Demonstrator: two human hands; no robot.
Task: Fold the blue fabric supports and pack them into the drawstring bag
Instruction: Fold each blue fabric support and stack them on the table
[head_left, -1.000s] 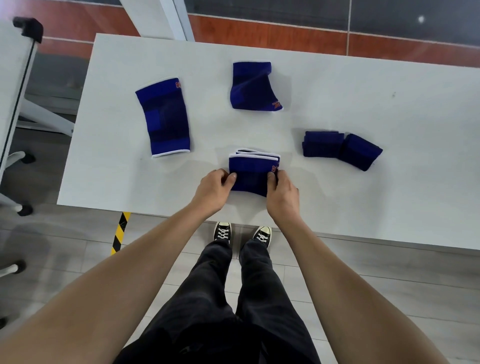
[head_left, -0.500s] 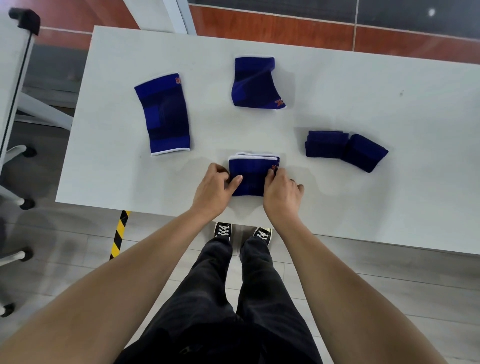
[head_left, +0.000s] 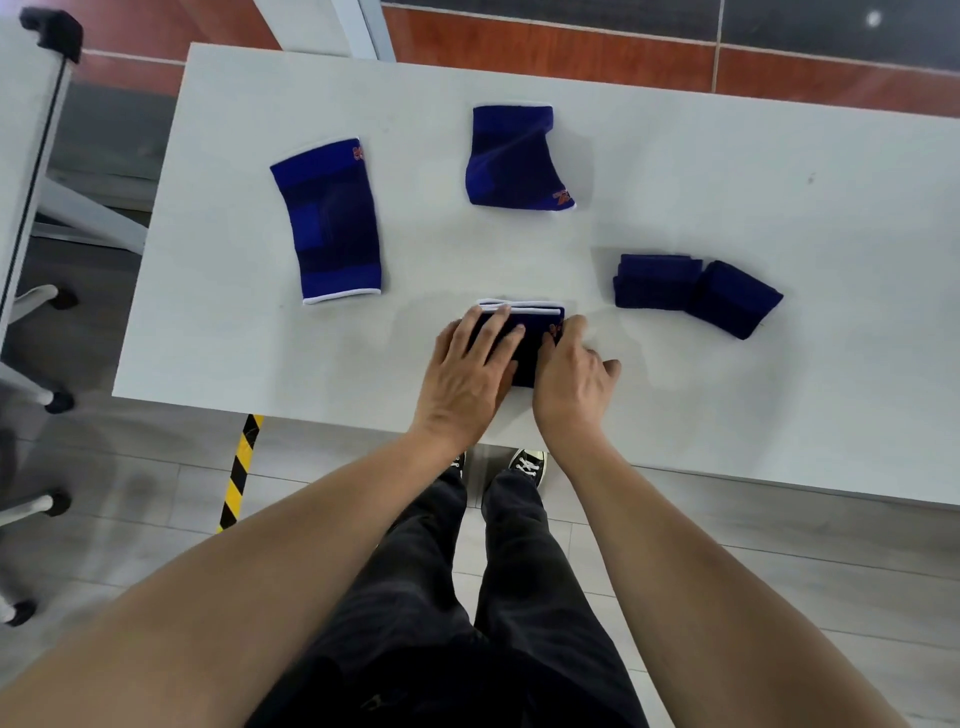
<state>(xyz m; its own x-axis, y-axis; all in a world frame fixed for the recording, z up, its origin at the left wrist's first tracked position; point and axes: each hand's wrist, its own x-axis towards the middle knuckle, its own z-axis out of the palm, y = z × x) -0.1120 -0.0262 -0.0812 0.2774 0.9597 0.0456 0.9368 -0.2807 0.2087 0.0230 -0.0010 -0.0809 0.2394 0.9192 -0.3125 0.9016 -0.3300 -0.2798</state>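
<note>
Pressing folded blue knit support (head_left: 530, 353) on white worktop (head_left: 779, 182) | left hand (head_left: 467, 374) open, flat on it | right hand (head_left: 569, 374) curled, pinching its edge | align white-trimmed ends, flatten firmly.

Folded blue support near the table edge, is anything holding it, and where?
Both hands pin the folded support to the table: left hand flat on top, right hand at its right edge.

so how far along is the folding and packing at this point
Done: two folded supports sit side by side at right. In hand: the left hand presses flat on a folded support while the right hand holds its edge. Left: the long support and the far support lie unfolded. No drawstring bag is in view, so nothing is packed.
</note>
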